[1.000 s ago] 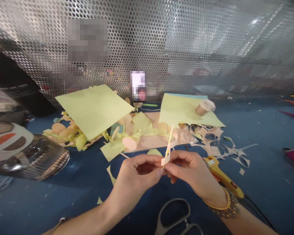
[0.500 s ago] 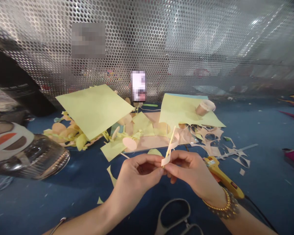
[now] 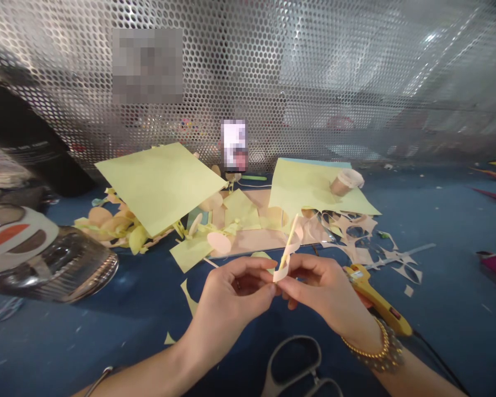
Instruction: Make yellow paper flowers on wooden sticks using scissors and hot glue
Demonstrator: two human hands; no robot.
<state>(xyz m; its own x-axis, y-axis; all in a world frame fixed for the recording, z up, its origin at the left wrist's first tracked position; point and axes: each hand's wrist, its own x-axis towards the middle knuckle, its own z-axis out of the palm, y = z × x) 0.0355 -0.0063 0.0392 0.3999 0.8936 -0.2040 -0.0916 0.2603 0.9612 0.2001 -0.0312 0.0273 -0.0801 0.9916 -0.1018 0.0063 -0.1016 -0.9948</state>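
Peach paper strip (image 3: 285, 263) now curls higher up the thin wooden stick (image 3: 291, 236) than a moment ago, so you've got more of it wound on. Your left hand (image 3: 231, 290) and right hand (image 3: 324, 290) pinch strip and stick together, fingertips pressed, near centre, above the scissors (image 3: 293, 366), with a yellow hot glue gun (image 3: 374, 300) just right.

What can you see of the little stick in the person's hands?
The thin stick is straight, narrow and pale yellow, and it looks like wood. It stands tilted, with its top leaning to the right above the fingers. A curled peach paper strip wraps around it. Its lower end is hidden where the left hand and the right hand pinch it together.
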